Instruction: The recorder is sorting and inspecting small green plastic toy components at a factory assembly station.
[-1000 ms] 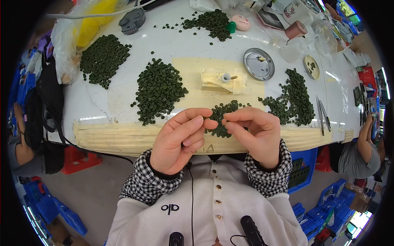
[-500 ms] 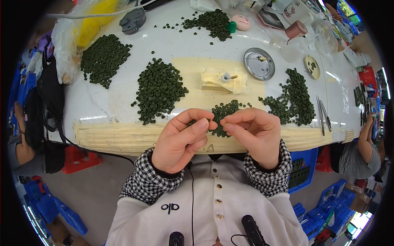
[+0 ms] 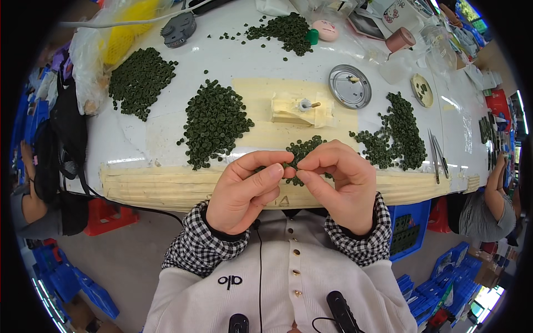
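Note:
My left hand (image 3: 244, 191) is closed in a pinch at the table's near edge, with a small dark green round part (image 3: 285, 165) between thumb and forefinger. Facing it, my right hand (image 3: 343, 183) pinches too, its fingertips meeting the same part or another tiny one that I cannot make out. Just beyond the fingertips lies a small heap of dark green round parts (image 3: 304, 149), partly hidden by my hands. A larger heap of like parts (image 3: 216, 122) is to the left, and another heap (image 3: 401, 133) to the right.
Behind my hands stands a tape-wrapped block (image 3: 288, 114) with a short peg. Beyond it are a round metal lid (image 3: 340, 91) and a small yellowish dish (image 3: 422, 94). Tweezers (image 3: 437, 155) lie at the right. More green heaps (image 3: 141, 80) sit further back.
My right hand has moved left, and its fingertips now meet those of my left hand at the small part. The left hand has hardly moved.

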`<state>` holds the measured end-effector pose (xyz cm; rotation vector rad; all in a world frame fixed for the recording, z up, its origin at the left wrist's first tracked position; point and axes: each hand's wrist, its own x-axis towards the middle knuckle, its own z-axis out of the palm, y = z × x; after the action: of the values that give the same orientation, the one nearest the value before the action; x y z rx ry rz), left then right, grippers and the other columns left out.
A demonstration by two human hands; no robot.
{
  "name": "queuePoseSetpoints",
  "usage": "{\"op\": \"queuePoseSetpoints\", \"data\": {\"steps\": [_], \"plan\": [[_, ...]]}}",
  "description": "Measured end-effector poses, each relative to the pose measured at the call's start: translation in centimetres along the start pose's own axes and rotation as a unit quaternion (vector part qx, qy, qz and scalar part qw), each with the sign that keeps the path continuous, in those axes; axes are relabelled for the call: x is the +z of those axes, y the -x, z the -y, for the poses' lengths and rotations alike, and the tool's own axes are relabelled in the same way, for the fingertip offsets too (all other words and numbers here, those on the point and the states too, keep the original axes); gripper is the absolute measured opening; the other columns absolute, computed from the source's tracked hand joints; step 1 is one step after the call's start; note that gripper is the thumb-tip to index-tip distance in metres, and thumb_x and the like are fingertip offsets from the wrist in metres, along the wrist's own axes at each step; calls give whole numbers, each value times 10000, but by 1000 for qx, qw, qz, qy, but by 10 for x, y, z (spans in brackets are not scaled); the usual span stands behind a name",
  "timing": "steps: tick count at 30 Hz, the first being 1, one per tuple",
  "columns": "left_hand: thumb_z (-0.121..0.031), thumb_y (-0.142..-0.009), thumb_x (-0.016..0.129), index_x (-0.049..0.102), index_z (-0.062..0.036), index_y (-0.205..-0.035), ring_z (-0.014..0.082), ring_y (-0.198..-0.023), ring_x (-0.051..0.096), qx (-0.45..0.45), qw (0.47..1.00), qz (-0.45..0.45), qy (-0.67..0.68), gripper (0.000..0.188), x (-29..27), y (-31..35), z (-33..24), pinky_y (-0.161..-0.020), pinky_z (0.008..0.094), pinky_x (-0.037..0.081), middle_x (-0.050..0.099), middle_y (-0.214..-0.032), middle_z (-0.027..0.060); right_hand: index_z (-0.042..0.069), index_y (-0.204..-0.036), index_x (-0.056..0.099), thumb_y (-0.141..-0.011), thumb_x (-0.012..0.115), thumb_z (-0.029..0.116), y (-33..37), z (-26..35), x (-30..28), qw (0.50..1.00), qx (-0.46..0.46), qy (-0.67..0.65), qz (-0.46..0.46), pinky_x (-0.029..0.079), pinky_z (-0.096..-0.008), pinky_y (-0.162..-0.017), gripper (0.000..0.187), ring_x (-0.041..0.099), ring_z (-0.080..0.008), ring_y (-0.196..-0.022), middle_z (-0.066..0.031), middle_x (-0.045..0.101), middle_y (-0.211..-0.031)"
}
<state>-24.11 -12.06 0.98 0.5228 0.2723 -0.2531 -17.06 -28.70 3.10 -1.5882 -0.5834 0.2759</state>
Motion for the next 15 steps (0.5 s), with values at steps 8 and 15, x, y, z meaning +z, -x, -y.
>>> {"op": "queuePoseSetpoints", "data": {"steps": [8,15], "plan": [[-5,-870,563,602,-7,-1054,10,-606,410,66,996,-24,-59,188,-1,1,6,-486,163,289,623,-921,55,-14,-819,638,-722,661,-48,-2,-1,6,995,-49,83,-26,484,-224,-600,105,599,-126,-664,-76,595,-782],[26,-817,631,621,1,-1003,31,-676,474,112,983,-72,-124,188,8,1,7,-605,169,385,594,-835,5,-17,-821,635,-712,667,-59,-3,0,10,989,-66,122,-42,472,-221,-575,121,592,-125,-647,-74,589,-778]]}}
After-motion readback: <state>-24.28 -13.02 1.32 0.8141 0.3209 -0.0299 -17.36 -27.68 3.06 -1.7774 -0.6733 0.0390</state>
